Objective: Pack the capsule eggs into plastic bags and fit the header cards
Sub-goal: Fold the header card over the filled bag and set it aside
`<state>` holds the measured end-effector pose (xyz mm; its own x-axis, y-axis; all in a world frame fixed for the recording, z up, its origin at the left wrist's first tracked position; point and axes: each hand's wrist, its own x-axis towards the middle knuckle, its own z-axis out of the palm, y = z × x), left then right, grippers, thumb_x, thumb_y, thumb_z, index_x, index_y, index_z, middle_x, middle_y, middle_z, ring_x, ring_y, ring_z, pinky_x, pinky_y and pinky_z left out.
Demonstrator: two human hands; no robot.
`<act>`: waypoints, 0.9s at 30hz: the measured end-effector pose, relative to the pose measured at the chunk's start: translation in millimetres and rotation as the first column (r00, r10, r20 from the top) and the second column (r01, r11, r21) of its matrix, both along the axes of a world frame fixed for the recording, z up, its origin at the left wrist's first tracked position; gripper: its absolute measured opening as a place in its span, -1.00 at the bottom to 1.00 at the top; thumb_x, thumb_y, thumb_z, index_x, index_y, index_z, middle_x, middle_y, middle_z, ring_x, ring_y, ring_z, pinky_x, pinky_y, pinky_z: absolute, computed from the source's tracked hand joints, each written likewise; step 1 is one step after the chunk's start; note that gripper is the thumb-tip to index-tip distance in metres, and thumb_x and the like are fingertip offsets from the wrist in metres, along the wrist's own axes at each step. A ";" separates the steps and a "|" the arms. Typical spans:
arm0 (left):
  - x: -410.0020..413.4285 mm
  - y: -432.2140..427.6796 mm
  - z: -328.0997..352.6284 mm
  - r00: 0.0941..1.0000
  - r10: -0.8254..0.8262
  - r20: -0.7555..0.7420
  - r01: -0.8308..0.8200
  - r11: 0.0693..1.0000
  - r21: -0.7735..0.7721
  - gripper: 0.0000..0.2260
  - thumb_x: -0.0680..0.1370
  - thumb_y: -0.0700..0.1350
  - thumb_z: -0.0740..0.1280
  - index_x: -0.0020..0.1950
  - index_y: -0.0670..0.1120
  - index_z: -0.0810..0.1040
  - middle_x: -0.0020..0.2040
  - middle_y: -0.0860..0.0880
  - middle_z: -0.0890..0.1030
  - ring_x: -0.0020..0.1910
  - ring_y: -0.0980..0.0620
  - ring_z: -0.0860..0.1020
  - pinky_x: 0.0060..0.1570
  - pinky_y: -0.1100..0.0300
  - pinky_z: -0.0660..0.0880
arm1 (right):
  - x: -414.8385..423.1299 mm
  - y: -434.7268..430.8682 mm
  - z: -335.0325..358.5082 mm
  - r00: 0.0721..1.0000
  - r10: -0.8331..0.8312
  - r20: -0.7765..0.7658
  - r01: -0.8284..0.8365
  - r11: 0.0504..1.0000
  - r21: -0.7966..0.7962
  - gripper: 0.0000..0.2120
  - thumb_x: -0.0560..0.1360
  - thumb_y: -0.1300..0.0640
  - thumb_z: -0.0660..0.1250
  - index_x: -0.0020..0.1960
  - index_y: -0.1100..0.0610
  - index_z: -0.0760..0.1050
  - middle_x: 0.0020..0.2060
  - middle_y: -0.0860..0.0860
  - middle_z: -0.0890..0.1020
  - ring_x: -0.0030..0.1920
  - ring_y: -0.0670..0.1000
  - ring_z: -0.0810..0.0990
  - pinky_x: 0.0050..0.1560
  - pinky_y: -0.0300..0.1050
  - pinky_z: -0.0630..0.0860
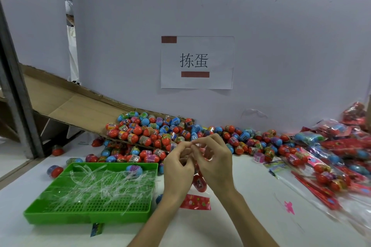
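At my near left, a green plastic tray (86,214) holds shiny clear strips (104,184); farther off, glossy plastic eggs (140,134) and matt cardboard (80,106).

White desk (241,220), one. Left hand (177,164) and right hand (212,158), raised together, fingertips pinching the top of a clear plastic bag (199,183) with a red egg inside. Loose capsule eggs (152,132), heaped at the foot of a cardboard ramp (80,106). Green tray (86,219), left, holding clear plastic strips (104,186) and one egg. Red header card (195,202), flat below the hands. Packed bags (331,162), piled right. Paper sign (197,62) on the wall.
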<state>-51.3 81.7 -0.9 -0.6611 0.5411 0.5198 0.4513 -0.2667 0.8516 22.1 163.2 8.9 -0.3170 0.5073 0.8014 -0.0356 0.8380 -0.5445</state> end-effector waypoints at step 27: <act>-1.3 3.9 -4.6 0.998 -0.002 -0.060 -0.001 0.999 -0.053 -0.85 0.64 -0.17 0.37 0.07 0.05 0.69 -0.11 0.21 0.71 -0.07 0.19 0.68 -0.08 0.30 0.62 | 5.2 8.0 2.3 0.996 0.066 0.065 -0.055 0.984 -0.168 -0.87 0.57 0.31 0.39 -0.07 0.10 0.59 -0.17 -0.07 0.61 -0.15 -0.06 0.61 -0.18 -0.26 0.54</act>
<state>-52.6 85.6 -5.5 -0.6291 0.5691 0.5295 0.5020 -0.2226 0.8357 27.3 171.2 11.2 -0.4034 0.6091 0.6828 -0.0407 0.7336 -0.6784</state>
